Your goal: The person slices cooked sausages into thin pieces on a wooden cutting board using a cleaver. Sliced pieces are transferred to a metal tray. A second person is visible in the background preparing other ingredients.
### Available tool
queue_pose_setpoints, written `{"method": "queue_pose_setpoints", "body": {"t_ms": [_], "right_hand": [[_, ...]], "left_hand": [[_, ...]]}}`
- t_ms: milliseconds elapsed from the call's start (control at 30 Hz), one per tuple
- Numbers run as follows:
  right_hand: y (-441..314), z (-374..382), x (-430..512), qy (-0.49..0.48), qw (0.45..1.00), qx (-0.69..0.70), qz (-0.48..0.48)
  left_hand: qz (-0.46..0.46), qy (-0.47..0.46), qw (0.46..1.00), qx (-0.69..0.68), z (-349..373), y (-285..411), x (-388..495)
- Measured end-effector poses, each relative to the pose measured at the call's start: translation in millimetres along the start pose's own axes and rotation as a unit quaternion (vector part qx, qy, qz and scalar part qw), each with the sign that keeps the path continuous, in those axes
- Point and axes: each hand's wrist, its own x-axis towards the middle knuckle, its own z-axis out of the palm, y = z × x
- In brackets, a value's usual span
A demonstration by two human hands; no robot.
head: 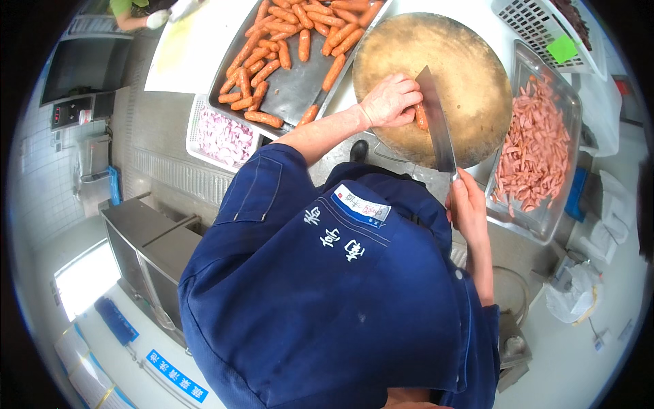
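My left hand [393,100] rests on the round chopping block [470,66], its bent fingers closed on a sausage [421,116] whose end shows beneath them. The handle of a cleaver [438,122] is in my right hand [466,202] at the block's near edge. Its broad blade lies across the block, close beside the sausage and my left fingertips. To the left, a dark metal tray [291,97] holds many whole sausages [255,66]. On the right, a steel tray [572,128] holds a heap of sliced sausage [534,148].
A white basket of chopped onion [225,135] sits beneath the dark tray's near left corner. A white perforated basket [544,30] stands at the upper right. At the upper left, another person's gloved hand [157,19] is near a white board [191,51].
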Motion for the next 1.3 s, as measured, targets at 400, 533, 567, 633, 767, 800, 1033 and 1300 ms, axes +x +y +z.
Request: {"method": "queue_pose_setpoints", "body": {"t_ms": [400, 533, 567, 633, 767, 800, 1033, 1300], "right_hand": [[-10, 22, 39, 0.022, 0.998, -0.05, -0.008], [-19, 43, 85, 0.027, 0.999, -0.03, -0.036], [-22, 47, 94, 0.035, 0.999, -0.028, -0.028], [-24, 50, 105, 0.021, 0.999, -0.022, -0.043], [-14, 38, 88, -0.004, 0.999, -0.008, -0.049], [-8, 33, 79, 0.017, 1.0, 0.003, -0.022], [16, 6, 53, 0.084, 0.995, 0.056, -0.027], [14, 12, 49, 0.053, 0.998, -0.015, -0.029]], "left_hand": [[-0.014, -0.002, 1.0, -0.019, 4, -6, 0], [-0.002, 0.006, 1.0, -0.022, 4, -6, 2], [0.0, 0.006, 1.0, -0.024, 3, -6, 2], [-0.005, 0.004, 1.0, -0.027, 2, -1, 2], [-0.012, 0.003, 1.0, -0.014, -2, 1, 3], [-0.015, 0.007, 1.0, -0.01, -1, 1, 3], [-0.013, -0.022, 1.0, -0.007, 2, 5, 11], [-0.034, -0.152, 0.986, 0.055, -13, 9, 20]]}}
